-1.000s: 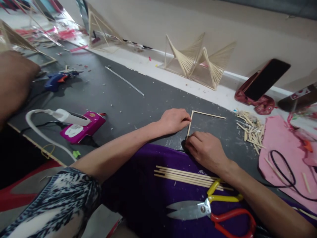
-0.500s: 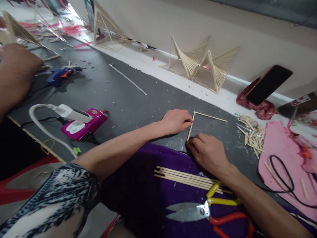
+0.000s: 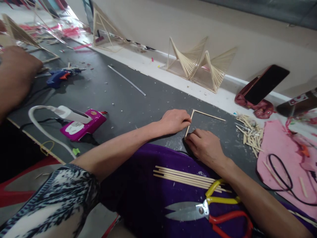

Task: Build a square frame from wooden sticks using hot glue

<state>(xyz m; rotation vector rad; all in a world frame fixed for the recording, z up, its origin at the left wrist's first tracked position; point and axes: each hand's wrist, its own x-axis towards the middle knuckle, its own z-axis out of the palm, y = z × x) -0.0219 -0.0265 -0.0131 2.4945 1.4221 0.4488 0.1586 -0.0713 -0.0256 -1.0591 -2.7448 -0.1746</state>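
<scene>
Thin wooden sticks joined at a corner form an angled frame (image 3: pixel 207 114) lying flat on the dark grey floor mat (image 3: pixel 116 92). My left hand (image 3: pixel 176 120) rests with fingers curled, pinching the frame's left stick near its upper end. My right hand (image 3: pixel 204 146) is closed on the lower end of the same stick, pressing it down. Just below my hands, several long sticks (image 3: pixel 185 178) lie on purple cloth (image 3: pixel 148 195) beside scissors (image 3: pixel 205 211) with yellow and red handles.
A pile of short stick offcuts (image 3: pixel 249 132) lies to the right, next to pink cloth (image 3: pixel 284 155) with a black cord. A pink power strip (image 3: pixel 81 124), a blue glue gun (image 3: pixel 59 75), finished stick models (image 3: pixel 200 64), a propped phone (image 3: pixel 266 84). Another person's hand (image 3: pixel 15 76) at far left.
My right hand has slid slightly up and left along the stick's lower end. The left hand keeps its pinch in place.
</scene>
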